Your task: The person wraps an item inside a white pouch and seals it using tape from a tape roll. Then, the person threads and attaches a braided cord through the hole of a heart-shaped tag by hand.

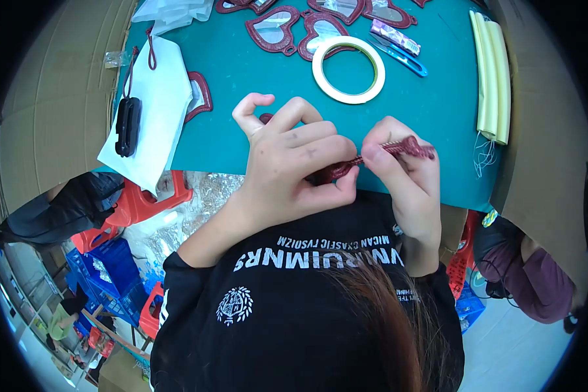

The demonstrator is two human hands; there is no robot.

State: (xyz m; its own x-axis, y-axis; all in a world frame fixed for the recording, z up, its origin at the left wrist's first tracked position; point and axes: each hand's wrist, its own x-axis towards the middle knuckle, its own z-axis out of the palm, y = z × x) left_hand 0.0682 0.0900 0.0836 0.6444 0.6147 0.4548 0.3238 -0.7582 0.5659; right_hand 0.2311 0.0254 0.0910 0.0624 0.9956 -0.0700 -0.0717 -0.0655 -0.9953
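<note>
In the head view, the left hand (294, 151) and the right hand (411, 171) work together above the near edge of the teal table (447, 117), in front of a black shirt (307, 313). Between them is a dark-red braided piece (398, 147), stretching from 1 hand to the other and partly hidden by both. On the left hand, the thumb and index finger pinch 1 end of it; the next 2 fingers are bent, and the little finger stands raised and apart. On the right hand, the thumb presses the braid against the curled index finger, and a knobbly end pokes out beyond; the remaining fingers are mostly hidden. Ahead lie a tape roll (349, 99), a blue cutter (404, 59) and dark-red heart frames (272, 30). To the left, a black object (129, 124) rests on a white sheet (157, 98); to the right are pale-yellow rolls (493, 78).
</note>
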